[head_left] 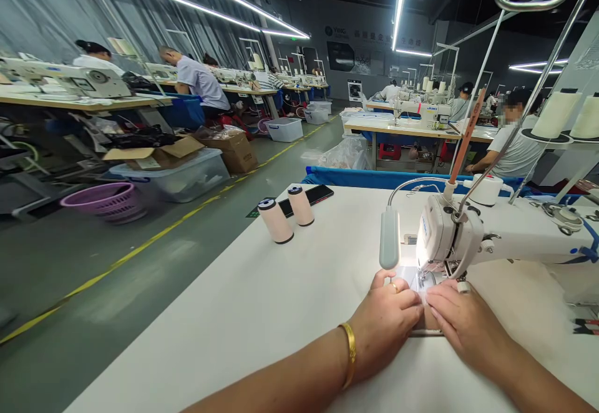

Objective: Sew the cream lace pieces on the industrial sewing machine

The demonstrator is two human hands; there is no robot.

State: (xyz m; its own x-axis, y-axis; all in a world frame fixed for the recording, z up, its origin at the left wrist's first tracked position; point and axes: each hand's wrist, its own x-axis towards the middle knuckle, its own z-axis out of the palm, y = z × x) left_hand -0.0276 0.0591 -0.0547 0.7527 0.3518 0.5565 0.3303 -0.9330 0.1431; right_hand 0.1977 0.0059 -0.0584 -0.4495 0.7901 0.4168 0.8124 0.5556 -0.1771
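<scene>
A white sewing machine [435, 232] stands on the table, its needle area lit by a small lamp [389, 238]. Just in front of the presser foot lies a thin, pale piece of fabric [428, 318], largely covered by my fingers. My left hand [386, 316], with a ring and a gold bracelet [349, 354], has its fingers curled down onto the fabric's left side. From the right, my right hand [468, 319] holds the fabric with its fingers close together, beside the needle area. The fingertips and the fabric's edges are partly hidden.
Two peach thread cones [276, 221] and a dark phone [306, 201] sit at the table's far left corner. Cream thread cones [556, 113] stand on a rack at right. Across the aisle are a purple basket [110, 202], boxes and people at other machines.
</scene>
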